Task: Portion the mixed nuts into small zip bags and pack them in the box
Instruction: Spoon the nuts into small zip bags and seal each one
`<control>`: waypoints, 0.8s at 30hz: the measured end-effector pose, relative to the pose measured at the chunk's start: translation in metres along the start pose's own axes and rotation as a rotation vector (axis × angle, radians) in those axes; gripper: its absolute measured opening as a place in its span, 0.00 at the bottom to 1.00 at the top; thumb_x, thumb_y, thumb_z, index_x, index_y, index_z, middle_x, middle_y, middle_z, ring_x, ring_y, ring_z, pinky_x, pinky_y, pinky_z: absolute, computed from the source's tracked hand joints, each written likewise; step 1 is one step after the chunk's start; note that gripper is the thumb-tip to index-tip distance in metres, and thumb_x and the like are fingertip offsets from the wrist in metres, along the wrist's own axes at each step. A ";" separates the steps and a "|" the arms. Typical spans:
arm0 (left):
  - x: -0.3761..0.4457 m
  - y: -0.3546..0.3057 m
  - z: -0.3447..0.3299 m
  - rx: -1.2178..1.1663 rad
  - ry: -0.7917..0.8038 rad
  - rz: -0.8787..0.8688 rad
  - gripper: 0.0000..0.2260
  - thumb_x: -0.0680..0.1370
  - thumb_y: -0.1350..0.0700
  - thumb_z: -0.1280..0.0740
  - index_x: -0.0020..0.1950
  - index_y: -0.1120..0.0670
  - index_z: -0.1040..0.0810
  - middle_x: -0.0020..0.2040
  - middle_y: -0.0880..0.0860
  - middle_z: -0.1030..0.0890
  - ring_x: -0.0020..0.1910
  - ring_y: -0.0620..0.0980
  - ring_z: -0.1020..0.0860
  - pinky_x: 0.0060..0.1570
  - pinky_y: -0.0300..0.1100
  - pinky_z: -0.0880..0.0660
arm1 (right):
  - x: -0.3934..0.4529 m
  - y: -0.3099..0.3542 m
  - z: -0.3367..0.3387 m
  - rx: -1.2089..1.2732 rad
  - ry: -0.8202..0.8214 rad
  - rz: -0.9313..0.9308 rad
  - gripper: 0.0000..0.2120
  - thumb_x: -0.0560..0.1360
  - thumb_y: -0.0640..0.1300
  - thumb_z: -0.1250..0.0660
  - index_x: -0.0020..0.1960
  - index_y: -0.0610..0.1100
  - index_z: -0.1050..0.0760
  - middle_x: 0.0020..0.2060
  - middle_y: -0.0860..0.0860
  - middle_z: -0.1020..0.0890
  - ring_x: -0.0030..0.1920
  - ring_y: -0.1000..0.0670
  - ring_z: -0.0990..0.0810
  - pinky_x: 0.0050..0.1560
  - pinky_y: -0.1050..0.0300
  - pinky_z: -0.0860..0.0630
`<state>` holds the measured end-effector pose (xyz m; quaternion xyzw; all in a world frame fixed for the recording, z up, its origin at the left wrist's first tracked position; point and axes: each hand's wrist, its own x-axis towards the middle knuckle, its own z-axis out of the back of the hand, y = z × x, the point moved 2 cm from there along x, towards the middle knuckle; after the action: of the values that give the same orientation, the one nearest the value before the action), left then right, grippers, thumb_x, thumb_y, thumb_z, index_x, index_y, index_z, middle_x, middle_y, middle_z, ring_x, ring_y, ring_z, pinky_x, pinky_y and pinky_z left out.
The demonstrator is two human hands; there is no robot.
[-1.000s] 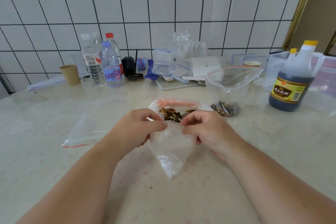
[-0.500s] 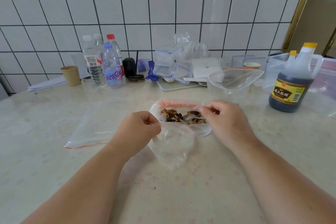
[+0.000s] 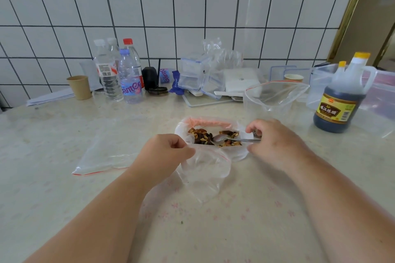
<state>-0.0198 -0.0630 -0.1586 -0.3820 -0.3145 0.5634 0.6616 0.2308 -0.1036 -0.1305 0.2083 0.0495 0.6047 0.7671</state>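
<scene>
**Spoon lying crosswise, handle toward the right hand**

The right hand (image 3: pixel 275 145) is curling its fingers at the handle end of the spoon (image 3: pixel 233 139), apparently pinching it, though the contact itself is hiding behind the knuckles. The left hand (image 3: pixel 166 153) is pinching the rim of the small zip bag (image 3: pixel 205 173), which is sagging empty toward the person. From the right grip the spoon's long axis is running leftward, its bowl resting among the mixed nuts (image 3: pixel 202 135) in the rolled-down supply bag (image 3: pixel 186 132) (just beyond the small bag's mouth). So the scoop is likely having to travel back toward the person and left, toward the left hand. Another open bag (image 3: pixel 275 96) is standing farther right.
</scene>
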 end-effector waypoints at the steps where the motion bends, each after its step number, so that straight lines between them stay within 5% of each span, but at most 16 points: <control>1: 0.000 0.001 0.000 -0.001 -0.003 0.012 0.12 0.75 0.53 0.26 0.32 0.50 0.19 0.22 0.44 0.28 0.18 0.43 0.35 0.21 0.35 0.35 | 0.000 0.000 -0.001 -0.008 0.028 -0.007 0.16 0.72 0.44 0.30 0.57 0.58 0.26 0.51 0.54 0.26 0.53 0.48 0.25 0.47 0.55 0.31; 7: 0.000 0.001 -0.001 0.015 -0.006 0.032 0.16 0.77 0.55 0.28 0.31 0.54 0.27 0.19 0.43 0.28 0.15 0.43 0.34 0.18 0.32 0.37 | 0.009 0.011 0.007 0.051 0.057 -0.018 0.03 0.76 0.47 0.32 0.44 0.55 0.22 0.44 0.53 0.18 0.46 0.49 0.21 0.44 0.56 0.28; 11: 0.001 0.002 -0.001 0.013 -0.012 0.033 0.16 0.76 0.57 0.29 0.31 0.54 0.28 0.19 0.44 0.28 0.16 0.41 0.35 0.19 0.32 0.38 | 0.017 0.018 0.010 0.128 -0.016 -0.028 0.10 0.76 0.48 0.34 0.40 0.49 0.18 0.38 0.50 0.15 0.43 0.47 0.17 0.48 0.53 0.21; 16: 0.004 0.003 -0.004 -0.013 -0.023 0.031 0.09 0.75 0.55 0.27 0.35 0.53 0.21 0.23 0.44 0.23 0.18 0.41 0.31 0.21 0.33 0.35 | 0.022 0.015 -0.009 0.436 -0.075 -0.056 0.10 0.76 0.47 0.34 0.37 0.50 0.19 0.23 0.56 0.19 0.25 0.62 0.24 0.28 0.69 0.31; 21: 0.006 0.004 -0.003 -0.054 -0.021 0.030 0.08 0.74 0.50 0.25 0.35 0.48 0.17 0.22 0.44 0.24 0.19 0.44 0.31 0.22 0.34 0.33 | 0.024 0.008 -0.026 0.648 -0.136 -0.032 0.11 0.78 0.51 0.34 0.41 0.50 0.17 0.28 0.53 0.18 0.27 0.57 0.25 0.38 0.55 0.25; 24: 0.007 0.005 -0.005 -0.055 -0.020 0.022 0.09 0.75 0.48 0.24 0.34 0.46 0.17 0.21 0.44 0.26 0.18 0.44 0.32 0.20 0.34 0.35 | 0.027 0.005 -0.028 0.687 -0.150 -0.019 0.11 0.79 0.50 0.37 0.44 0.52 0.17 0.27 0.55 0.20 0.26 0.59 0.26 0.37 0.56 0.27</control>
<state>-0.0168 -0.0566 -0.1657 -0.3976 -0.3324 0.5656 0.6415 0.2248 -0.0695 -0.1494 0.4978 0.1954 0.5287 0.6592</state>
